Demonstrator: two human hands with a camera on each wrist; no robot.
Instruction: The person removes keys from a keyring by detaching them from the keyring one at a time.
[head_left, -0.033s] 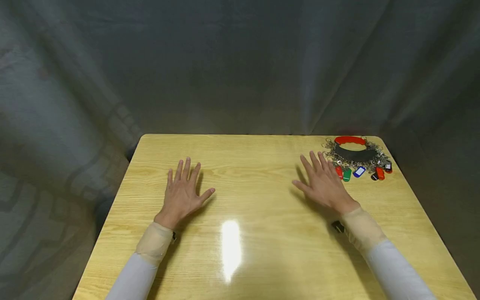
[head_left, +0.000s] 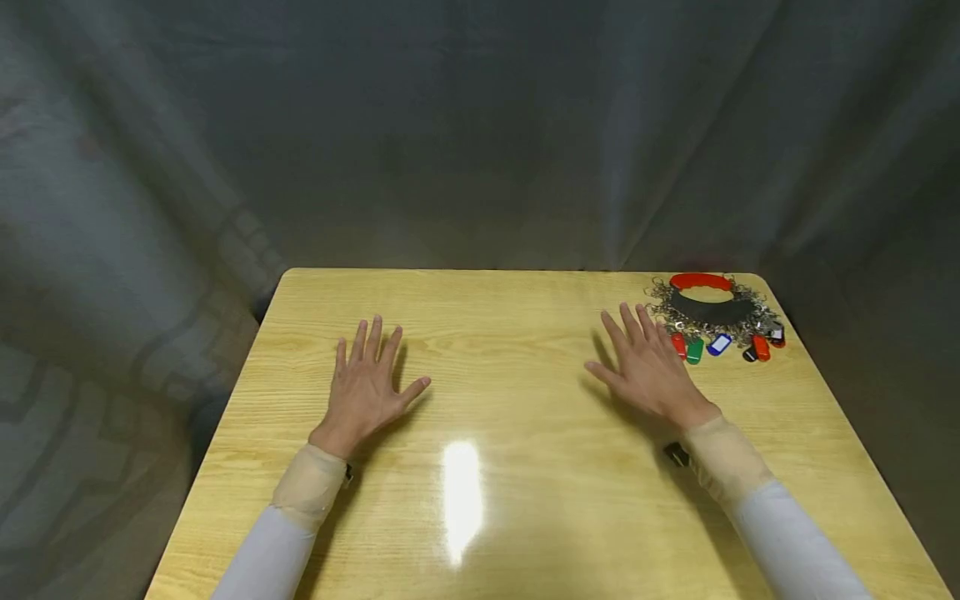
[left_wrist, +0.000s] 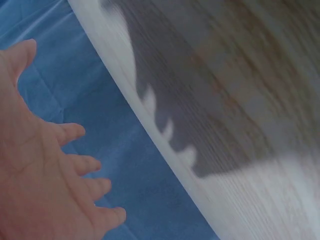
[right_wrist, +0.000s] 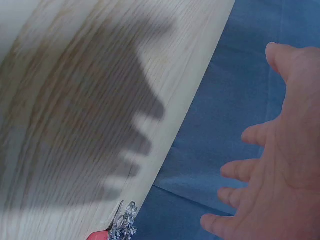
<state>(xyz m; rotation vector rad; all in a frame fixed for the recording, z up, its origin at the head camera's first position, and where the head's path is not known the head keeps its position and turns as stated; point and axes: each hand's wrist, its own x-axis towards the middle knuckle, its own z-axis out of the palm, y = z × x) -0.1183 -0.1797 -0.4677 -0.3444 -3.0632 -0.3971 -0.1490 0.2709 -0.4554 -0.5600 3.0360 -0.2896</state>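
My left hand (head_left: 364,388) hovers palm down over the left part of the wooden table (head_left: 510,350), its fingers spread and holding nothing. Above the right part is my right hand (head_left: 654,373), likewise spread, with nothing in it. Close beyond its fingers, in the far right corner, lies a ring-shaped bunch: a red curved band (head_left: 701,281), a dark curved band (head_left: 711,310) and a tangle of small metal rings (head_left: 663,312). Around its near side are a green key tag (head_left: 694,351), a blue key tag (head_left: 719,344) and red ones (head_left: 761,347). In the right wrist view, part of the metal rings (right_wrist: 124,227) shows.
Dark grey curtains (head_left: 465,142) hang behind the table and along both sides. A bright light reflection lies on the table's near middle. Each wrist wears a beige band, with a small dark device (head_left: 676,454) visible at the right one.
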